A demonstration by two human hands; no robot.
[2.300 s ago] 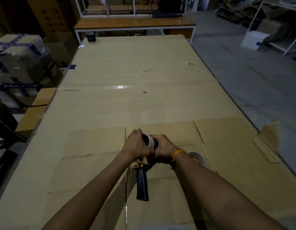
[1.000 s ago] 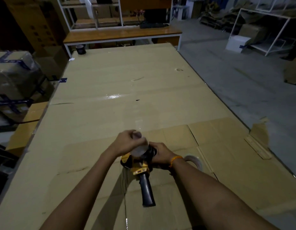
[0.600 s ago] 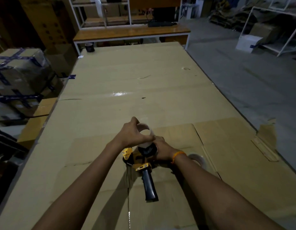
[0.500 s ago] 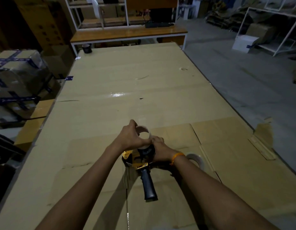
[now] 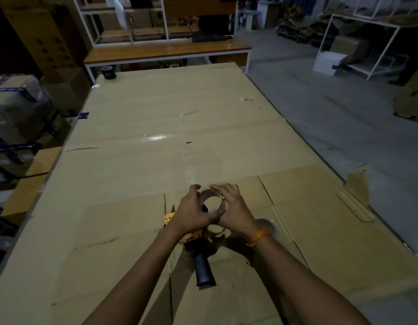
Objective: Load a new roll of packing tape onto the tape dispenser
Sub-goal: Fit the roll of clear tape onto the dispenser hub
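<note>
A thin, pale ring (image 5: pixel 223 205) that looks like a tape core hangs a little above the table, and both hands grip it. My left hand (image 5: pixel 191 213) holds its left side and my right hand (image 5: pixel 236 208) its right side. Beneath them the tape dispenser (image 5: pixel 199 252), with a yellow body and a black handle pointing toward me, lies on the cardboard with no hand on it. A clear tape roll (image 5: pixel 269 225) lies flat just behind my right wrist, partly hidden by it.
The long table (image 5: pixel 156 113) is covered in cardboard sheets; its right edge drops to the concrete floor. A black cup (image 5: pixel 109 72) stands at the far left corner. Wrapped boxes (image 5: pixel 13 106) are stacked to the left and a wooden bench (image 5: pixel 168 51) stands beyond.
My left hand lifted the ring off the dispenser. My right hand let go of the dispenser and rose to grip the ring too. The dispenser now lies free.
</note>
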